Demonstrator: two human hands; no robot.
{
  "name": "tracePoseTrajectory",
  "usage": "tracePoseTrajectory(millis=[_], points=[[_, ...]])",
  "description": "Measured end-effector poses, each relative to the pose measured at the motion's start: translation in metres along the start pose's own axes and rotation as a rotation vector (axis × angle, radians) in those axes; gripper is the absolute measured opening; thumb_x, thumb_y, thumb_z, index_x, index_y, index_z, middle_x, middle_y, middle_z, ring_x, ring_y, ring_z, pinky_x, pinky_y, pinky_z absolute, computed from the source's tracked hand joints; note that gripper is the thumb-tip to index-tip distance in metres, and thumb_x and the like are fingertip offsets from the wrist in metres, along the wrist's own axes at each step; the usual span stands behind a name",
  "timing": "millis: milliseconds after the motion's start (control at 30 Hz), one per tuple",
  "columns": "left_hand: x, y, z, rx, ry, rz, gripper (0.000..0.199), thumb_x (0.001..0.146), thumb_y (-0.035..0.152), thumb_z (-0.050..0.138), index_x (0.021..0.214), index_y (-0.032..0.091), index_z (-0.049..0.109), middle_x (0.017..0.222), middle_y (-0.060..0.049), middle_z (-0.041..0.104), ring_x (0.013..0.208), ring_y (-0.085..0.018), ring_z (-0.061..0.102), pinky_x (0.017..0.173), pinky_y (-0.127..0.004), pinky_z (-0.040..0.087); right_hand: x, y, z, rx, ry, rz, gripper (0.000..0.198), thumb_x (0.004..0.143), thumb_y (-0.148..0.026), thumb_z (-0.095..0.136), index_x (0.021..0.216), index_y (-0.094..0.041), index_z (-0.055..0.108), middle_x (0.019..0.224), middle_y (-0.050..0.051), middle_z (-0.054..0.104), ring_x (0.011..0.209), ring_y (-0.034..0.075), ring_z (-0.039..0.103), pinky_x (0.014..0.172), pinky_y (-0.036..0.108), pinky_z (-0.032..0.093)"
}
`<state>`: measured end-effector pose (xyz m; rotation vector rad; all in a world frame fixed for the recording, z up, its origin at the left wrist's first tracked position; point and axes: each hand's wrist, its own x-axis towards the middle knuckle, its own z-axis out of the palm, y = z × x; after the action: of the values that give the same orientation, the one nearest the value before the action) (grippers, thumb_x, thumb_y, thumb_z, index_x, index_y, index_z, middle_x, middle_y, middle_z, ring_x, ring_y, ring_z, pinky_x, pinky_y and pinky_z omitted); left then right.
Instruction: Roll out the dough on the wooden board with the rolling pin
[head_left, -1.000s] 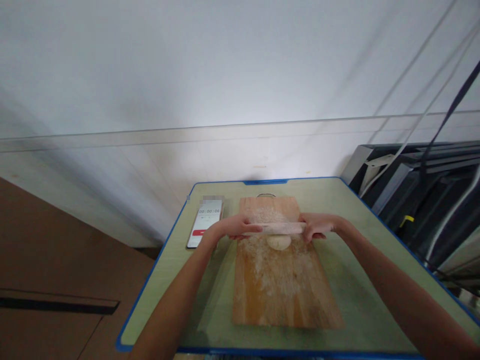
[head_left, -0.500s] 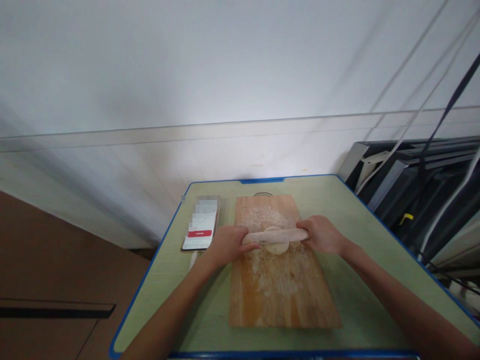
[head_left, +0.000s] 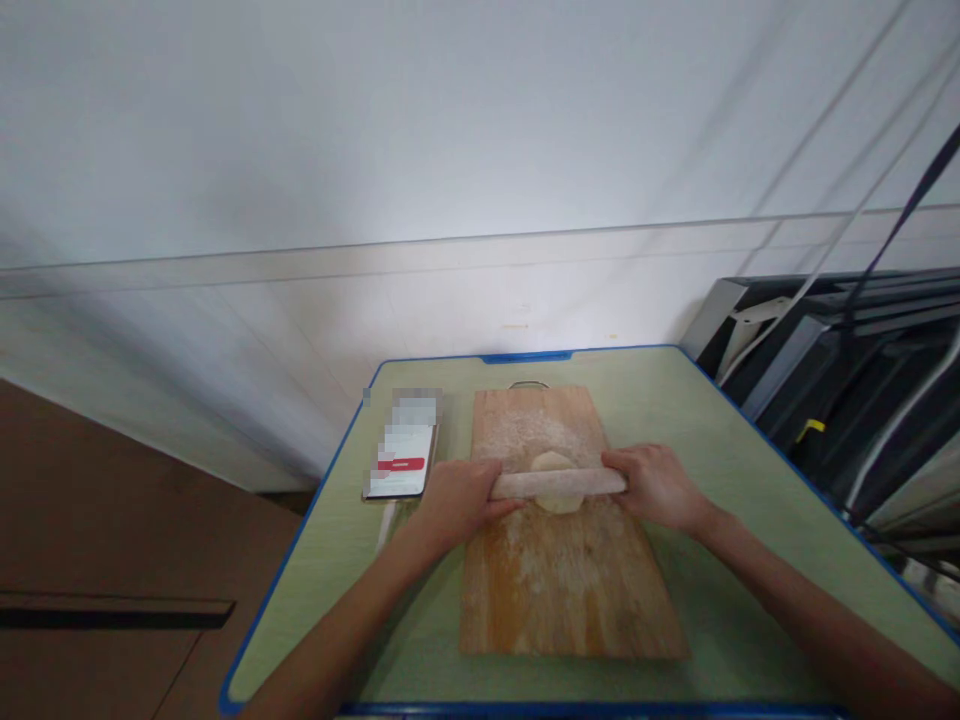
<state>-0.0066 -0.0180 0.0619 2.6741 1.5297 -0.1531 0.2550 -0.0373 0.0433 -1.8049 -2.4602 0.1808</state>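
Observation:
A pale wooden rolling pin lies crosswise over a small flattened round of dough. My left hand is closed around its left end, and my right hand grips the right end. Dough shows both behind and in front of the pin, while the strip under it is hidden. Beneath is a wooden cutting board, dusted with flour, with a metal handle at its far edge.
The board rests on a light green table with blue edging. A phone with its screen lit lies left of the board, a white cable below it. Dark flat panels lean at the right. A white wall stands behind.
Both hands have drawn the rolling pin slightly toward me over the dough, so more dough shows on its far side. The view has shifted a little.

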Motion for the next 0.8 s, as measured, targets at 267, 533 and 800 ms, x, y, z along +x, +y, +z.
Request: tracePoseTrajectory(millis=[267,533,800], points=[[0.026,-0.013,-0.007,-0.337,-0.038,-0.008,0.049,0.078,0.063,0.049,0.069,0.017,0.062,0.064,-0.003,0.060,0.062,-0.019,0.056,0.053,-0.025,0.030,0.032,0.012,-0.015,0.239,-0.186,-0.027,0.013,0.055,-0.013,0.052,0.049,-0.021,0.043,0.047,-0.003,0.043,0.048,0.012,0.044,0.048,0.027,0.021],[0.053,-0.030,-0.009,-0.564,-0.239,0.103,0.063,0.074,0.075,0.036,0.047,0.019,0.043,0.043,0.003,0.040,0.042,-0.009,0.039,0.045,-0.024,0.028,0.053,0.032,-0.012,0.551,-0.409,-0.111,0.010,0.057,-0.027,0.058,0.060,-0.018,0.054,0.049,-0.007,0.042,0.044,0.009,0.039,0.041,0.022,0.025],[0.062,-0.033,-0.010,-0.533,-0.274,0.181,0.065,0.077,0.075,0.030,0.046,0.019,0.041,0.041,0.002,0.041,0.040,-0.010,0.041,0.046,-0.024,0.033,0.053,0.031,-0.011,0.612,-0.364,-0.146,0.047,0.071,-0.068,0.046,0.067,-0.021,0.047,0.050,-0.005,0.046,0.041,0.011,0.042,0.039,0.024,0.031]])
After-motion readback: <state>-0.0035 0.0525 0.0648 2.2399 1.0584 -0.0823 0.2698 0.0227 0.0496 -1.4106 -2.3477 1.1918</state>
